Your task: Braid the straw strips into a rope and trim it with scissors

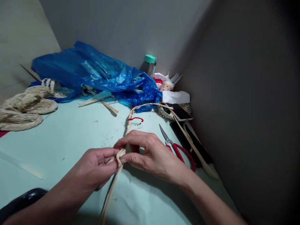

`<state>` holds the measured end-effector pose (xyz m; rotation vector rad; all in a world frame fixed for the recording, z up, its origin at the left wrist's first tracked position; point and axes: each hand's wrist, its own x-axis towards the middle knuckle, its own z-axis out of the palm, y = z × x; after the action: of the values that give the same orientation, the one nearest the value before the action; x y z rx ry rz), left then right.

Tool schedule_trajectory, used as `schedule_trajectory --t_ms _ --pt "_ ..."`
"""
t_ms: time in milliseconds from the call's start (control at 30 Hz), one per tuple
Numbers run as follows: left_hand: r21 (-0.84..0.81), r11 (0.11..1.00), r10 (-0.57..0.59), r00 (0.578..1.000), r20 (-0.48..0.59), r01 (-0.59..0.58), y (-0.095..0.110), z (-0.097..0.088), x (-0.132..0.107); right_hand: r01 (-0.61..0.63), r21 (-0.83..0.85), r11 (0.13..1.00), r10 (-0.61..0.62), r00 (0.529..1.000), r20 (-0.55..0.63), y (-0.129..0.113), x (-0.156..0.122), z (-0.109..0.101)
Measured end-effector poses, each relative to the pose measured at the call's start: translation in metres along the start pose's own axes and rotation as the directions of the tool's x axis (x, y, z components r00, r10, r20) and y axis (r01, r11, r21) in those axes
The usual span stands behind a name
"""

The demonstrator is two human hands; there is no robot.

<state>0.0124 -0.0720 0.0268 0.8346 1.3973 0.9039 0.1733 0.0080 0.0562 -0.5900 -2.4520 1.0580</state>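
Between my two hands is a pale, straw-like braid [129,122]. Its plaited part runs away from me and curves right at the back; loose flat strands [110,195] hang toward me. My left hand [99,165] pinches the strands between thumb and fingers. From the right, my right hand [145,150] closes thumb and fingers on the same spot, where a strand is folded over. A red cord [137,118] lies by the braid. Red-handled scissors [180,151] lie with blades apart just beyond my right hand.
A blue plastic bag [98,70] spreads along the back. Coiled braids [25,104] lie at left. A bottle with a green lid [150,64], a phone [179,112] on a basket, and a long fibre strip [194,147] are at the right, near the grey wall [246,93].
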Motion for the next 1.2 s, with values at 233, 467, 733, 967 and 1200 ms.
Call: schedule_trajectory --t_ms 233,467,733,967,1200 --pt "-0.106 0.994 -0.014 0.997 -0.075 0.006 0.001 0.008 -0.002 -0.149 0.293 0.945 0.176 0.982 -0.068 0.003 0.001 0.009" --pt "-0.031 0.999 -0.042 0.995 -0.093 0.039 0.004 0.006 0.001 -0.253 0.766 0.591 0.432 0.901 -0.037 0.007 0.008 0.017" --pt "-0.032 0.999 -0.032 0.985 -0.169 0.027 0.008 0.012 -0.005 -0.201 0.769 0.607 0.47 0.871 -0.144 0.014 0.008 0.015" --pt "-0.018 1.0 -0.009 0.981 -0.192 0.006 0.004 0.011 -0.004 -0.164 0.727 0.667 0.467 0.852 -0.236 0.018 0.006 0.009" --pt "0.06 0.995 0.086 0.984 -0.158 -0.078 0.0 0.006 -0.003 -0.166 0.41 0.897 0.367 0.797 -0.479 0.012 -0.009 -0.011"
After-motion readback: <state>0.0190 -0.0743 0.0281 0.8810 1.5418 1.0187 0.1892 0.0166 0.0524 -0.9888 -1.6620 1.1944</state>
